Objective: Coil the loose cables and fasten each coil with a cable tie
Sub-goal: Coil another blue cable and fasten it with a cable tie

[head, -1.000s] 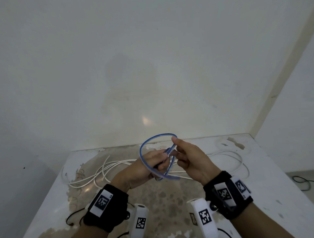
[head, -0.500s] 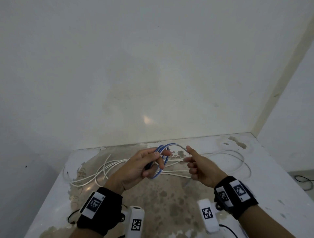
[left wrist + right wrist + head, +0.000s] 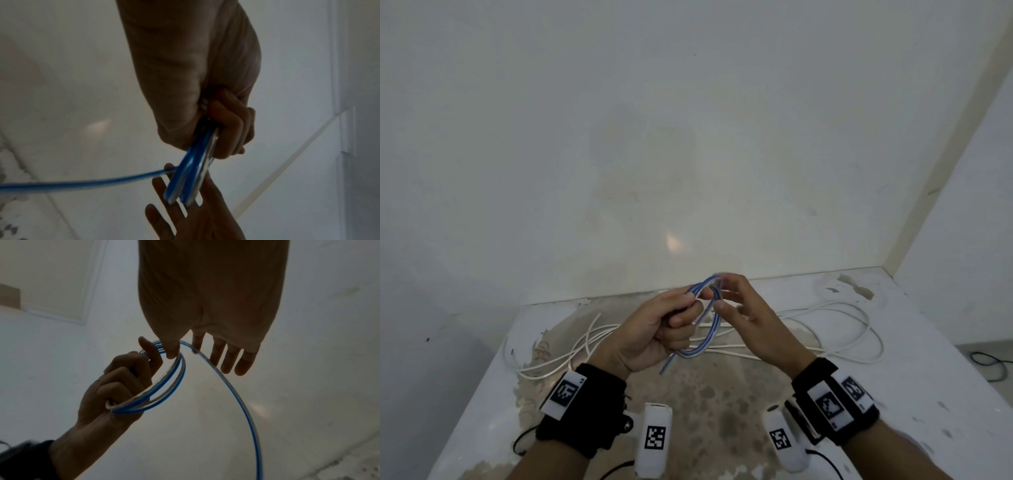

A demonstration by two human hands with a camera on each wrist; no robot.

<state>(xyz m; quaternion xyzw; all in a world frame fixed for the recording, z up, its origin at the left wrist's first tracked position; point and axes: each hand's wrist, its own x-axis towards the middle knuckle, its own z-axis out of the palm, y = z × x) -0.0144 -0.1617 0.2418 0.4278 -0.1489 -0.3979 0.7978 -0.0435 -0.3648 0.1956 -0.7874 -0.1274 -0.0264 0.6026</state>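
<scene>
A blue-and-clear striped cable [image 3: 717,325] is wound into a small coil of about two loops above the table. My left hand [image 3: 681,315] grips the coil, fingers curled round its near side [image 3: 185,175]. My right hand [image 3: 722,294] meets it at the top. There its thumb and forefinger pinch the free strand [image 3: 226,386] against the loops, while the other fingers [image 3: 228,360] stay straight and spread. A short tail end [image 3: 664,370] pokes out below my left hand. No cable tie shows.
Several loose white cables [image 3: 825,342] sprawl across the stained white table [image 3: 928,394] behind and beside my hands. Walls close in the table at the back and right. A black cable [image 3: 993,363] lies on the floor past the right edge.
My right hand pulled a little away to the right, then came back to the coil's top with the strand. The wide loop has tightened into a smaller coil in my left hand.
</scene>
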